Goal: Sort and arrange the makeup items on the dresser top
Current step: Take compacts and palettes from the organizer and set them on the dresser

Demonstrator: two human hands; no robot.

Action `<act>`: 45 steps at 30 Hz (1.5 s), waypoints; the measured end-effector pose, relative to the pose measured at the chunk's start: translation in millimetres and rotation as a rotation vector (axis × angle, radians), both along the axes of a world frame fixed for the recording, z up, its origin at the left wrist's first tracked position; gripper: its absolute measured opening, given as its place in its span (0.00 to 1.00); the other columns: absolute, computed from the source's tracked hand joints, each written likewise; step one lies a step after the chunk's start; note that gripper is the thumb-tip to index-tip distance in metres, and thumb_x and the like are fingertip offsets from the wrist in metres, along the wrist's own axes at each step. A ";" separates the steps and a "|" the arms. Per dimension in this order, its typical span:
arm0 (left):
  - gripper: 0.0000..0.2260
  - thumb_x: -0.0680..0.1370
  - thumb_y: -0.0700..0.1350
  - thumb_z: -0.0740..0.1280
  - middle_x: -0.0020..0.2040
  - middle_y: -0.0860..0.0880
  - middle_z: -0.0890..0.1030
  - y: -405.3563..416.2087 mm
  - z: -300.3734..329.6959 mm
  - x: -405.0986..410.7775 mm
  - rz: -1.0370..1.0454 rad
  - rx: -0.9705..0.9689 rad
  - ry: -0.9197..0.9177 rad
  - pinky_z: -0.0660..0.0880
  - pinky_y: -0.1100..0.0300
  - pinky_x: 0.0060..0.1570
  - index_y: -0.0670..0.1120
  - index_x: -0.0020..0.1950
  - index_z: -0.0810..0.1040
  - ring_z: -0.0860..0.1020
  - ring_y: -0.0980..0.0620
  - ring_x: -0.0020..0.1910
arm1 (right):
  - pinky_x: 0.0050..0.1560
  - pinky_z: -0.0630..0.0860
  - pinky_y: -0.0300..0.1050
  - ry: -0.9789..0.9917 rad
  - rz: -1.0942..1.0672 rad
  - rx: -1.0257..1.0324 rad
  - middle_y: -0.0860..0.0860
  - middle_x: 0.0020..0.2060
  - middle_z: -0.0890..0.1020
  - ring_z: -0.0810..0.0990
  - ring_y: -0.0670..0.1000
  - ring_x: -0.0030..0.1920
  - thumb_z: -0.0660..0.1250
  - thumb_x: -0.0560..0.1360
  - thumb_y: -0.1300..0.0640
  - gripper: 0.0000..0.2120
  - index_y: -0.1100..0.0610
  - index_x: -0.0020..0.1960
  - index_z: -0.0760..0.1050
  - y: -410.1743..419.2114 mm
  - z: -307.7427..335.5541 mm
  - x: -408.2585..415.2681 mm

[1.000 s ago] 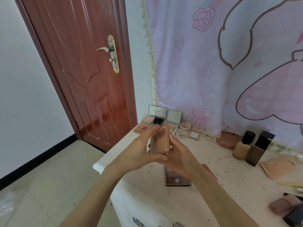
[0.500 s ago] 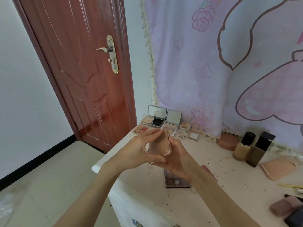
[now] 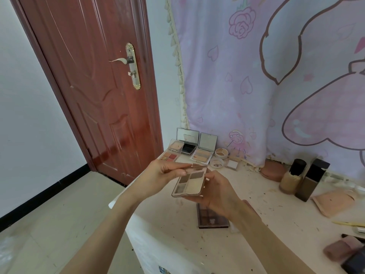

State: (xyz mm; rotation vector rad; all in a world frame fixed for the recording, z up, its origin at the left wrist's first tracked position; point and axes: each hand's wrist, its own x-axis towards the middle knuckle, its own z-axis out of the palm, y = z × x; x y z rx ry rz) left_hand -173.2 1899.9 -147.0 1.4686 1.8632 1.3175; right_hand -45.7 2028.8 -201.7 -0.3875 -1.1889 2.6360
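Open palette held over the surface

My right hand (image 3: 219, 192) cradles the palette (image 3: 188, 182) from below, fingers curled round its base; my left hand (image 3: 164, 173) pinches its raised lid. A second palette (image 3: 212, 218) lies on the surface (image 3: 266, 224) beneath.

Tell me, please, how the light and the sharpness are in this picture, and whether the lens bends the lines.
Head view: soft daylight, with a glossy glare on the red door; the door frame bows from wide-angle distortion; the eyeshadow palette in the hands is fairly sharp; the items at the lower right corner are blurred.
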 end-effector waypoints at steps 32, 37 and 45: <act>0.44 0.69 0.58 0.70 0.70 0.48 0.65 46.8 -96.5 -2.5 0.600 -0.281 0.131 0.56 0.52 0.66 0.46 0.75 0.48 0.59 0.46 0.68 | 0.52 0.76 0.52 -0.402 -0.408 0.452 0.56 0.50 0.82 0.79 0.53 0.48 0.57 0.80 0.59 0.09 0.55 0.48 0.76 49.3 -24.2 -79.7; 0.42 0.70 0.60 0.68 0.69 0.49 0.66 56.2 -101.8 -9.8 0.672 -0.319 0.192 0.53 0.52 0.66 0.47 0.75 0.50 0.58 0.47 0.68 | 0.48 0.72 0.43 -0.583 -0.523 1.066 0.53 0.41 0.82 0.78 0.51 0.45 0.62 0.76 0.63 0.09 0.61 0.47 0.82 62.8 -22.5 -89.2; 0.39 0.67 0.58 0.69 0.67 0.51 0.69 65.3 -106.3 -14.6 0.745 -0.298 0.189 0.53 0.56 0.63 0.49 0.72 0.54 0.58 0.50 0.67 | 0.38 0.69 0.46 -0.643 -0.536 1.219 0.57 0.36 0.82 0.76 0.55 0.39 0.62 0.74 0.62 0.10 0.65 0.40 0.79 75.9 -25.5 -98.1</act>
